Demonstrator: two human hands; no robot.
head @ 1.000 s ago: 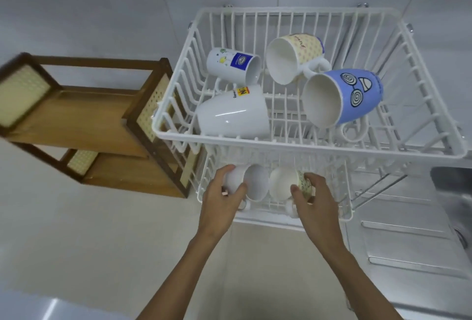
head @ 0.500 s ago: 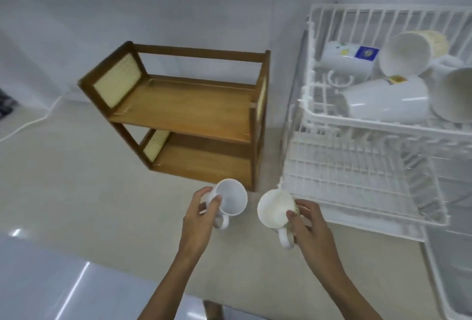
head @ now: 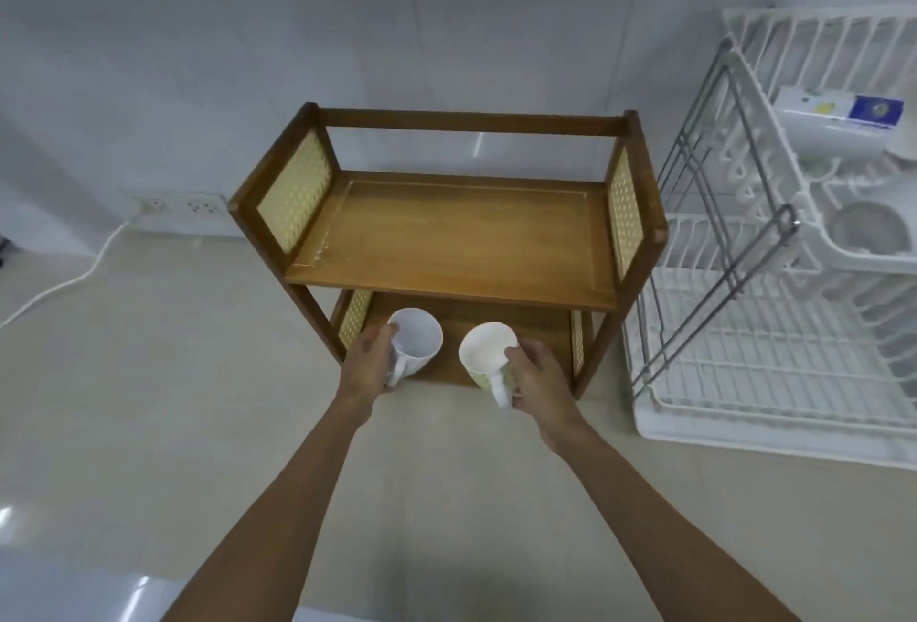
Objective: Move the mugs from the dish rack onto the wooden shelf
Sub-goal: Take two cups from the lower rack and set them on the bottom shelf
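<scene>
The two-tier wooden shelf (head: 461,234) with woven side panels stands on the counter straight ahead; its top tier is bare. My left hand (head: 364,366) grips a plain white mug (head: 416,346) by its handle side. My right hand (head: 538,375) holds a white mug with a yellow-green pattern (head: 489,356). Both mugs are upright at the front of the lower tier; whether they rest on it is unclear. The white wire dish rack (head: 774,323) is at the right, with a white mug bearing a blue label (head: 838,127) lying in its upper basket.
A second mug (head: 866,229) shows mouth-first in the rack's upper basket at the right edge. The rack's lower tier holds nothing. A wall socket strip (head: 178,207) and a white cable (head: 64,281) run along the counter at the left.
Both hands pulled a mug each out of the rack's lower tier and carried them left to the front of the shelf's lower tier. My view swung left, centring the shelf.
</scene>
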